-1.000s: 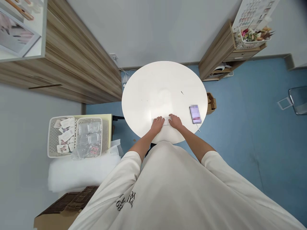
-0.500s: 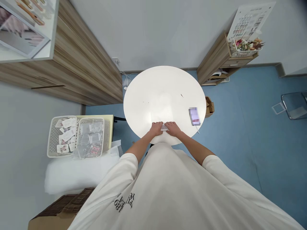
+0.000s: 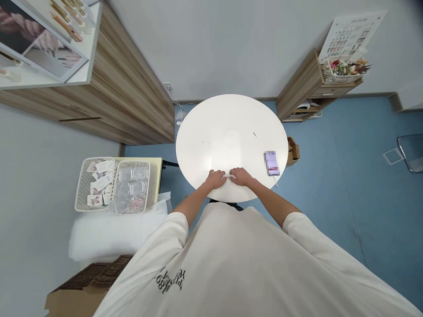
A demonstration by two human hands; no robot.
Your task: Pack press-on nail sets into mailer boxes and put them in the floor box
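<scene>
Near the front edge of the round white table, my two hands grip the ends of a small whitish, partly see-through strip that looks rolled or folded. My left hand has its fingers curled over the strip's left end. Its right end lies under the bent fingers of my right hand. Only the short stretch between the hands shows, so its exact kind is unclear. To the right of my right hand lies a blurred purple phone with a white cable.
At left, white baskets hold printed cards and clear plastic boxes. White wrapping sheet and a cardboard box are below them. A wooden cabinet stands back left, a smaller one back right.
My hands have moved slightly apart, and the strip between them looks narrower and more tightly rolled. The whole view has shifted a little, so the room sits further right in it.
</scene>
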